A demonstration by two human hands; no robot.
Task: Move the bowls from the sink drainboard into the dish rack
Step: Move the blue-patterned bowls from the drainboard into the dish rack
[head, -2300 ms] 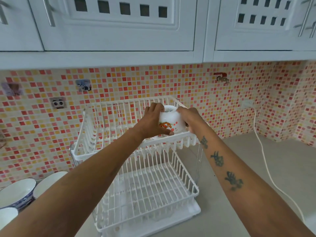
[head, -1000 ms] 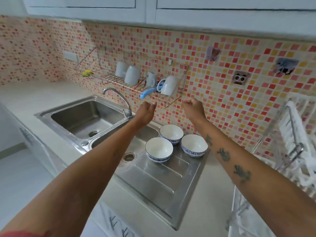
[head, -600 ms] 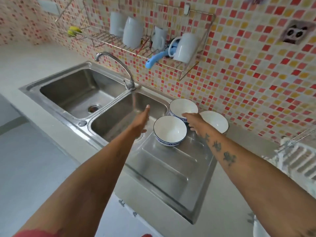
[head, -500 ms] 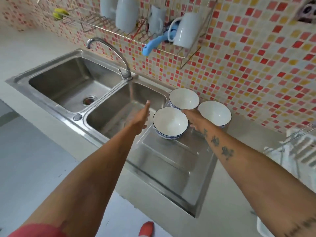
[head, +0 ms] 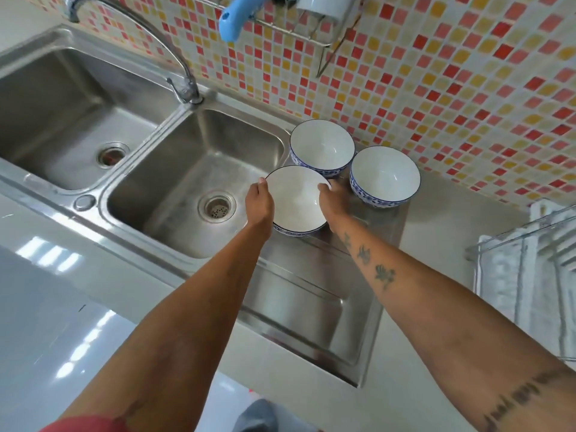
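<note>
Three white bowls with blue patterned outsides stand upright at the far end of the steel drainboard (head: pixel 299 300). The nearest bowl (head: pixel 296 201) is clasped from both sides: my left hand (head: pixel 260 202) presses its left rim and my right hand (head: pixel 333 202) its right rim. It still rests on the drainboard. A second bowl (head: pixel 322 148) stands behind it near the tiled wall, and the third bowl (head: pixel 385 176) is to the right. The white dish rack (head: pixel 526 275) shows only partly at the right edge.
A double steel sink lies to the left, its nearer basin (head: pixel 199 179) right beside the bowls, with a curved tap (head: pixel 174 63) behind. A wall rack with a blue handle (head: pixel 233 20) hangs above. Grey countertop (head: pixel 436 232) separates the drainboard from the dish rack.
My view swung from the dish rack to the sink. Both hands came down from above the bowls and closed on the sides of the nearest bowl.
</note>
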